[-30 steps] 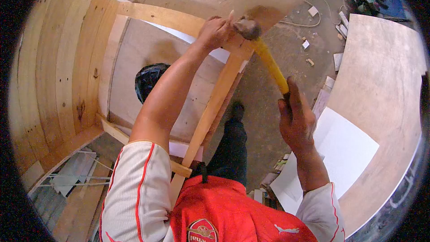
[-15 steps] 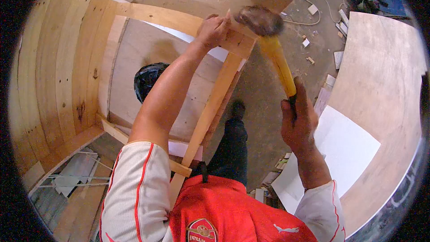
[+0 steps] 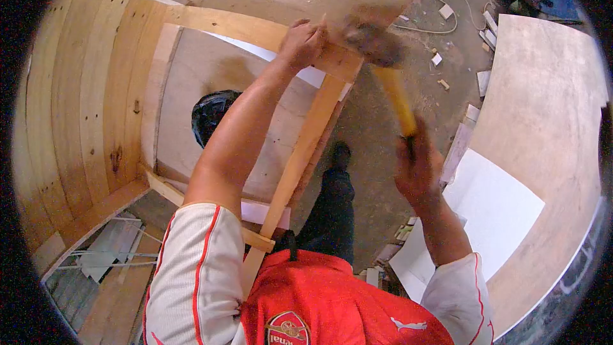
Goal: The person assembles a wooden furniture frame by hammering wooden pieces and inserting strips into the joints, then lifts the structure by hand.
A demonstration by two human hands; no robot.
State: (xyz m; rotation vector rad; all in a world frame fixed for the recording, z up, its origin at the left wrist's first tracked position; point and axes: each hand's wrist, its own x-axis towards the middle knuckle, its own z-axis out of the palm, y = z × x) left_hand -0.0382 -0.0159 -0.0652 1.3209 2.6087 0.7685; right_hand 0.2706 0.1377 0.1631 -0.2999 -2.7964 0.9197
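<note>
my right hand [image 3: 418,165], closed around the hammer [image 3: 397,99], has shifted towards the wooden frame [image 3: 341,64]. hammer head: blurred, lower, near 1 corner; swing under way, contact unconfirmed. left hand [image 3: 302,45]: fingers closed near that corner; grip contents, cannot tell.

the head of the hammer [image 3: 377,45] is now farther from the left hand [image 3: 303,43] than a second ago.
</note>
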